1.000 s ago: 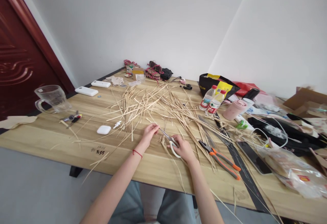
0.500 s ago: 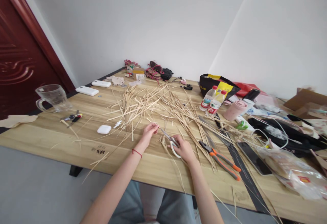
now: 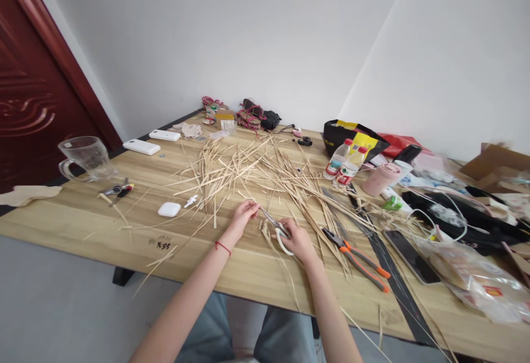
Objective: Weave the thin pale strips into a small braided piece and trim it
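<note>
My right hand (image 3: 298,240) is closed around the white handles of a pair of scissors (image 3: 285,243), whose metal blades point up and left. The blade tips reach the fingertips of my left hand (image 3: 244,218). The left fingers are pinched together, and a thin pale strip (image 3: 242,194) shows just beyond them; its held part is mostly hidden. Beneath the scissors a small bunch of tan strips (image 3: 265,230) lies on the table, with one long curl trailing toward the front edge. A wide heap of dry, flat plant-like strips (image 3: 232,169) spreads out behind both hands.
Orange-handled pliers (image 3: 360,261) lie right of my right hand, near a phone (image 3: 412,256). Two bottles (image 3: 348,167), a pink cup (image 3: 381,179) and bags crowd the right side. A white case (image 3: 169,209) and a glass mug (image 3: 89,158) stand left on the wooden table (image 3: 190,266).
My left hand has shifted very slightly to the right, toward the scissors' tips. My right hand and the scissors look unmoved.
</note>
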Action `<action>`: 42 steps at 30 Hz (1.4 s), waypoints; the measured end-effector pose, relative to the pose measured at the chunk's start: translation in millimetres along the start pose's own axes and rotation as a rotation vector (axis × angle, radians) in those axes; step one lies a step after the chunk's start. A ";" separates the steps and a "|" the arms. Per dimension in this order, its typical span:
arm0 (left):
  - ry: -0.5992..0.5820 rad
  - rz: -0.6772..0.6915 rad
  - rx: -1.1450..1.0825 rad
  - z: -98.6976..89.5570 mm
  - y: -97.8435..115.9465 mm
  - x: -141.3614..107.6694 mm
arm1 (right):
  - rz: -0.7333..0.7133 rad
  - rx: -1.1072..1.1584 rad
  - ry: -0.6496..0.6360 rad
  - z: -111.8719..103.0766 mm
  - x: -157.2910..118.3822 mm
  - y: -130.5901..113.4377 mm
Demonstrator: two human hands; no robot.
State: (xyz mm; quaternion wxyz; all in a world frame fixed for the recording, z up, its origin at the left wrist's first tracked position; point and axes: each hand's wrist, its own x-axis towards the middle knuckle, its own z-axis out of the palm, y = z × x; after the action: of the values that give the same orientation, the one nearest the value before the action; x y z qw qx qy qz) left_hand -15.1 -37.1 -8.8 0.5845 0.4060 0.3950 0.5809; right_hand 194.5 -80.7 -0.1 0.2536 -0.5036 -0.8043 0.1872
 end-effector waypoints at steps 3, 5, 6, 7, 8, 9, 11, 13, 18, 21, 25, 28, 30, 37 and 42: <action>0.018 0.003 -0.088 -2.9 -0.1 2.5 | -0.001 0.008 -0.001 0.1 -0.1 -0.2; 0.047 0.002 -0.128 -4.9 0.7 4.4 | 0.005 0.010 -0.009 0.2 -0.2 -0.1; 0.060 0.003 -0.139 -5.7 1.3 5.1 | 0.008 0.013 -0.012 0.2 -0.1 0.1; 0.070 0.005 -0.146 -6.2 1.8 5.7 | 0.010 0.015 -0.014 0.2 -0.1 0.3; 0.075 0.006 -0.150 -6.4 2.2 5.9 | 0.012 0.014 -0.012 0.2 -0.1 0.5; 0.075 0.006 -0.150 -6.3 2.4 5.8 | 0.013 0.013 -0.008 0.2 -0.2 0.6; 0.073 0.002 -0.146 -5.4 2.4 4.9 | 0.013 0.010 0.003 0.1 -0.4 0.5; 0.072 -0.006 -0.149 -4.1 1.9 3.4 | 0.007 0.013 0.011 -0.3 -0.8 -0.3; 0.071 -0.004 -0.150 -2.6 0.7 1.6 | -0.010 0.007 0.031 -1.7 -1.5 -3.4; 0.079 -0.003 -0.165 -4.0 0.7 3.3 | -0.021 -0.007 0.044 -2.4 -1.5 -4.6; 0.102 0.008 -0.192 -5.6 1.4 4.9 | -0.025 -0.014 0.047 -3.8 -1.6 -6.5; 0.092 0.024 -0.160 -5.2 1.9 3.8 | -0.019 -0.015 0.035 -4.4 -1.6 -7.7; 0.069 0.034 -0.121 -4.3 1.8 2.6 | -0.014 -0.017 0.033 -4.2 -1.6 -7.6; 0.056 0.059 0.017 0.0 3.6 -0.1 | 0.021 -0.025 0.042 -1.8 -1.8 -1.8; 0.030 0.101 0.088 1.1 7.8 -2.4 | 0.014 -0.058 0.050 -0.9 -2.4 0.7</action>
State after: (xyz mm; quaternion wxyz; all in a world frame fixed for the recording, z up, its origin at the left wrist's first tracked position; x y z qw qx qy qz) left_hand -16.9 -39.5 -1.1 0.5298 0.4420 0.4081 0.5978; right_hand 196.4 -82.5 -0.4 0.2576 -0.5209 -0.7994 0.1527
